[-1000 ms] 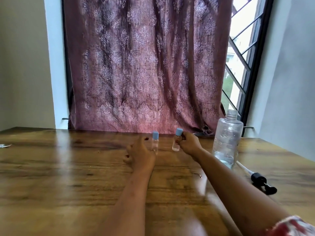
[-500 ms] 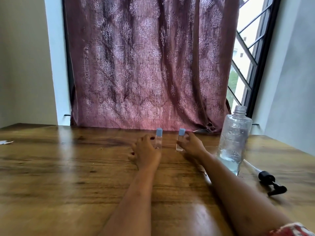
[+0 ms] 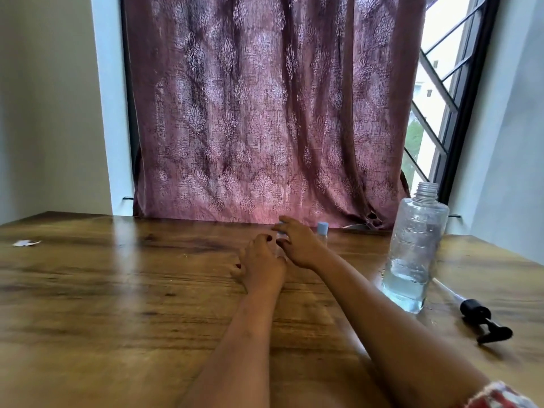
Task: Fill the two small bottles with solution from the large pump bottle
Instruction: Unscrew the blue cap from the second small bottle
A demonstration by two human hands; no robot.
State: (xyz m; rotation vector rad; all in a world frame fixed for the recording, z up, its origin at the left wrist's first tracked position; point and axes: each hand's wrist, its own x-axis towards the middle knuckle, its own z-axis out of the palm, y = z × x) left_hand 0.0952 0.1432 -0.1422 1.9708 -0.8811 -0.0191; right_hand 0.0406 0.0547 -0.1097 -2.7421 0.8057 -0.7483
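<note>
— What are the hands doing?

— Both meet at the middle of the table (image 3: 123, 290). The left hand (image 3: 262, 267) rests on the wood with its fingers curled round one small bottle (image 3: 279, 252), of which only a sliver of clear body shows between the hands. The right hand (image 3: 298, 245) reaches across from the right, fingers bent down over that bottle's top and gripping it. The fingertips are blurred, so how they lie on the top I cannot tell.

— And the room around them?

— A glossy, dark-grained wooden table fills the lower half of the view. Behind it hangs a patterned maroon curtain (image 3: 265, 113), with pale walls either side and a barred window (image 3: 441, 92) showing at its right edge.

— Where are the other things?

— The large pump bottle (image 3: 415, 248) stands upright on the right of the table, neck open, clear solution filling roughly its bottom third. Its black pump head (image 3: 482, 322) lies on the table just to its right, dip tube pointing back toward the bottle's base. The second small bottle (image 3: 322, 231), blue-capped, stands just behind the right hand, untouched. A white paper scrap (image 3: 26, 243) lies at the far left. A red-patterned sleeve (image 3: 500, 396) shows at the lower right corner.
</note>
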